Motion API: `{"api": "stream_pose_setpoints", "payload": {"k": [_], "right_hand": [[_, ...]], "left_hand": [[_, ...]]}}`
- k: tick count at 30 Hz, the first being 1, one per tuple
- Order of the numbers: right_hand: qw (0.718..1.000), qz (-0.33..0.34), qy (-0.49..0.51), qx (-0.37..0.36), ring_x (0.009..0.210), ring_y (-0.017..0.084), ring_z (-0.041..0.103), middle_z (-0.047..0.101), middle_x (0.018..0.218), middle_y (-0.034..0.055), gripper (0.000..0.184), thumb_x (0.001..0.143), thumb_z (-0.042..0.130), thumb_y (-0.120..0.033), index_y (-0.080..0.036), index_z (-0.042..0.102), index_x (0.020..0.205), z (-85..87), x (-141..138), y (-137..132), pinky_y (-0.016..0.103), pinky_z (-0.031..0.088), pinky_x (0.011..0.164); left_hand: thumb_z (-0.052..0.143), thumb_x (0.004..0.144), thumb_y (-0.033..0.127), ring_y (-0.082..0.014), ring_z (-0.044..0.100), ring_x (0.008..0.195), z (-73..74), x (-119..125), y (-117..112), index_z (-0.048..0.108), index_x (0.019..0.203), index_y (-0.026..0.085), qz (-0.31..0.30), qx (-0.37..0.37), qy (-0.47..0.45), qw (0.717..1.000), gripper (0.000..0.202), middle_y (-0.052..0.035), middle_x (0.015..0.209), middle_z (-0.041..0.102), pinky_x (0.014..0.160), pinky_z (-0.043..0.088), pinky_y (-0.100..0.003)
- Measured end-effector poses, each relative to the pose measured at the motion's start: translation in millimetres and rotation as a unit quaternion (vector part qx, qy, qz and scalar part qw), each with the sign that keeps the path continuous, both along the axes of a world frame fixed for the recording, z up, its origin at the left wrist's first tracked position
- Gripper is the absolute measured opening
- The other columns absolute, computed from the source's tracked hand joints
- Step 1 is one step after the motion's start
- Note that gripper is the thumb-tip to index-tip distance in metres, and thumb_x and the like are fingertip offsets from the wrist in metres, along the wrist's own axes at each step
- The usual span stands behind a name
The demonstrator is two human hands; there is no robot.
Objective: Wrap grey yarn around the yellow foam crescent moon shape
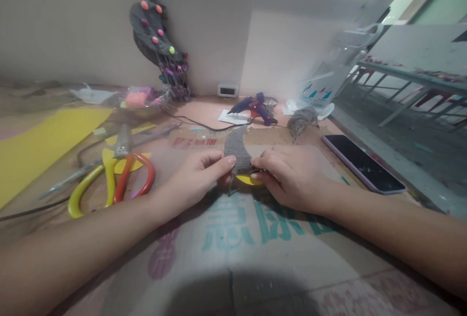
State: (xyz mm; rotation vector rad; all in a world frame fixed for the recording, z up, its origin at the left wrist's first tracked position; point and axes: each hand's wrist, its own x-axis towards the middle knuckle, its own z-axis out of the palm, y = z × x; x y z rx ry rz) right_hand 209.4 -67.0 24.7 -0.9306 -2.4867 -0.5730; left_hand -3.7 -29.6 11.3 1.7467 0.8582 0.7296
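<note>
A crescent-shaped piece wrapped in grey yarn stands on the cardboard sheet, its lower yellow tip still bare. My left hand pinches the crescent's lower left side, thumb and fingers pressed against the yarn. My right hand is closed on the lower right side, fingers curled over the yellow tip. A strand of grey yarn runs back to a yarn ball.
Yellow and red scissors lie left of my hands on yellow foam sheets. A blue glue gun rests at the back, a phone to the right. A dark beaded decoration leans on the wall.
</note>
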Motion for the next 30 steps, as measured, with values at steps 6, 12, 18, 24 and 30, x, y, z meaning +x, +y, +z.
{"api": "stream_pose_setpoints", "payload": {"k": [6, 12, 18, 24, 30], "right_hand": [[1.000, 0.001, 0.021, -0.009, 0.057, 0.014, 0.048, 0.059, 0.063, 0.0025, 0.022, 0.092, 0.043, -0.017, -0.015, 0.059, 0.078, 2.8, -2.8, -0.6, 0.027, 0.027, 0.053], [0.999, -0.006, 0.035, -0.031, 0.058, 0.014, 0.051, 0.060, 0.064, 0.0021, 0.017, 0.091, 0.045, -0.018, -0.015, 0.059, 0.083, 1.2, -0.1, -1.0, 0.026, 0.029, 0.053], [0.998, 0.001, 0.052, -0.035, 0.059, 0.014, 0.051, 0.062, 0.069, 0.0018, 0.012, 0.090, 0.048, -0.021, -0.015, 0.058, 0.091, -2.8, 6.0, 1.3, 0.026, 0.031, 0.054], [0.999, 0.009, 0.031, -0.013, 0.060, 0.014, 0.050, 0.061, 0.068, 0.0017, 0.015, 0.092, 0.046, -0.021, -0.015, 0.058, 0.088, -1.3, 5.2, 1.0, 0.027, 0.030, 0.055], [1.000, 0.002, -0.003, 0.001, 0.061, 0.015, 0.049, 0.061, 0.067, 0.0021, 0.020, 0.094, 0.042, -0.022, -0.014, 0.059, 0.087, -0.4, 3.7, 0.6, 0.028, 0.028, 0.056]], "left_hand": [[0.050, 0.090, 0.040, -0.0110, 0.050, 0.060, 0.9, 0.5, 0.2, 0.056, 0.062, 0.017, -0.008, 0.003, 0.004, 1.000, 0.037, 0.0027, 0.060, 0.055, 0.058, 0.039, -0.023], [0.049, 0.089, 0.040, -0.0121, 0.051, 0.060, 2.8, 1.2, -0.9, 0.056, 0.062, 0.017, -0.007, 0.003, 0.013, 1.000, 0.037, 0.0023, 0.060, 0.055, 0.059, 0.040, -0.024], [0.048, 0.090, 0.040, -0.0115, 0.050, 0.059, 3.2, 0.7, -1.3, 0.057, 0.064, 0.017, 0.004, 0.016, 0.024, 1.000, 0.036, 0.0023, 0.061, 0.055, 0.057, 0.040, -0.023], [0.048, 0.089, 0.040, -0.0116, 0.051, 0.060, 5.6, 1.3, -1.8, 0.056, 0.063, 0.017, 0.006, 0.021, 0.021, 1.000, 0.036, 0.0027, 0.061, 0.055, 0.059, 0.041, -0.023], [0.048, 0.090, 0.040, -0.0125, 0.052, 0.062, 3.8, 1.1, -2.1, 0.056, 0.063, 0.017, -0.001, 0.017, 0.019, 1.000, 0.036, 0.0016, 0.062, 0.056, 0.061, 0.041, -0.024]]}}
